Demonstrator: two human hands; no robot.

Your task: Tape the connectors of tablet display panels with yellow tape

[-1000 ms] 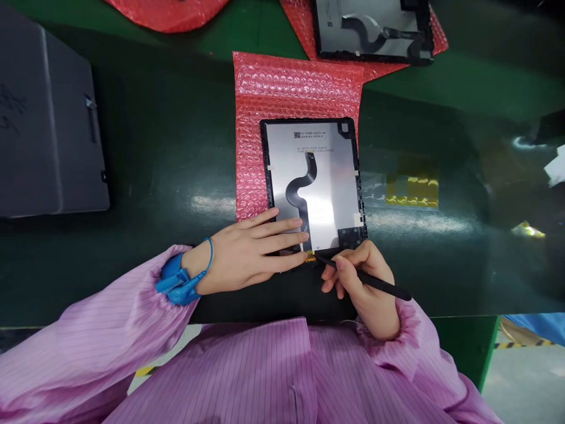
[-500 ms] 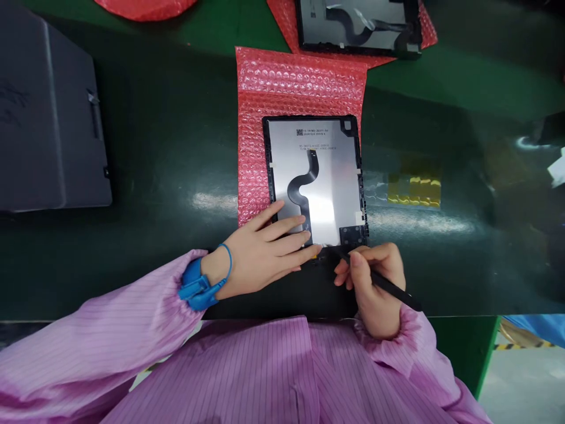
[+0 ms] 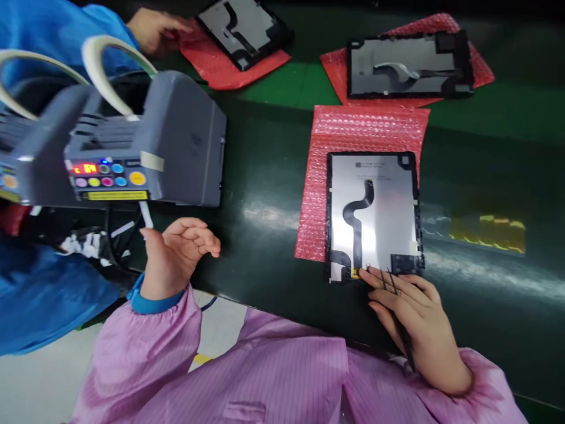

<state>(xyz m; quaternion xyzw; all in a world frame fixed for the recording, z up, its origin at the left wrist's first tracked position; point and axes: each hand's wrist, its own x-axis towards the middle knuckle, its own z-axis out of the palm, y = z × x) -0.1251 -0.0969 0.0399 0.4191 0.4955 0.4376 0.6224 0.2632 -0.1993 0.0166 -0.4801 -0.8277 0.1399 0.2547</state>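
Two hands, right (image 3: 415,312) touching panel (image 3: 373,215)

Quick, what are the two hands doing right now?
Left hand: pinching a white tape strip at the grey tape dispenser.
Right hand: holding black tweezers, fingertips on the silver tablet panel.

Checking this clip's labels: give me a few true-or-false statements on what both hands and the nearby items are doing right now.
1. The right hand rests at the near edge of the display panel, black tweezers under its fingers. True.
2. The left hand presses on the panel. False: it is off the panel, pinching a white tape strip at the grey tape dispenser.
3. The panel lies partly on red bubble wrap. True.
4. No other person is in view. False: a blue-sleeved co-worker's hand shows top left.
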